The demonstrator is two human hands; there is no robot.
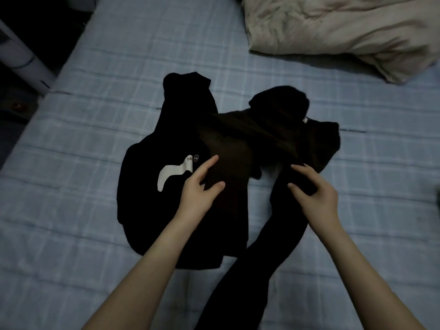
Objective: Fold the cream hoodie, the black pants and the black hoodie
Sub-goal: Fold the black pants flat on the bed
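**Both hands on the dark pile in the middle of the bed**

Closest to the near edge of the bed (95, 115), one leg of the black pants (269, 246) trails off the blue checked sheet towards the person and runs up and away to the right hand (319, 191). That hand has a fold of the pants caught between thumb and curled fingers.

Just to its left, the left hand (200, 189) lies on a dark brown cloth (238, 139), forefinger and thumb stretched out over it and touching it, not closed round anything I can see. In this dim light I cannot tell whether the brown cloth is part of the pants or a separate piece. It spreads from the left hand across to the right, over the hoodie's right side.

The black hoodie (147, 198) lies flat in the middle of the bed, left of the pants, its hood pointing to the far edge. A white print (166, 173) shows on its front, right beside the left hand's fingers.

Further off, in the far right corner, sits a crumpled cream bundle (345, 27), well apart from the dark clothes; I cannot say whether it is the cream hoodie or bedding. Off the bed's left edge stands a white tower-shaped appliance (21, 55).
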